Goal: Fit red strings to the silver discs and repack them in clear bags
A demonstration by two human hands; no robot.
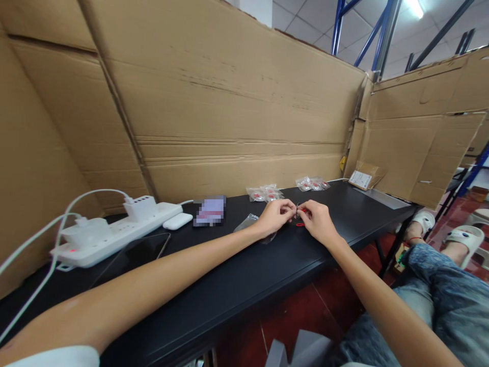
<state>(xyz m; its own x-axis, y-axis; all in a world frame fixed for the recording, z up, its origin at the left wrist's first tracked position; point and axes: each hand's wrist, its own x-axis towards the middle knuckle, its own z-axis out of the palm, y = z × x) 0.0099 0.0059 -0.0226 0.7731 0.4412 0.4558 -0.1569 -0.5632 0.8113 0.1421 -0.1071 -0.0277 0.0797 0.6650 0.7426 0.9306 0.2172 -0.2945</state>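
My left hand [275, 215] and my right hand [318, 220] meet over the black table [244, 275], fingers pinched together. Between the fingertips sits a small red cord piece with a metal ring [299, 210]; a red loop [300, 224] hangs just below. Both hands are closed on this small piece. An empty clear plastic bag [247, 222] lies just left of my left hand, partly under my wrist.
Two clusters of small clear bags with red items lie at the back [265, 193] [311, 184]. A white power strip with chargers [114, 227], a white earbud case [178, 220], a dark phone [133, 252] sit left. Cardboard walls [229, 102] enclose the table. Another person's sandalled feet [424, 220] are at right.
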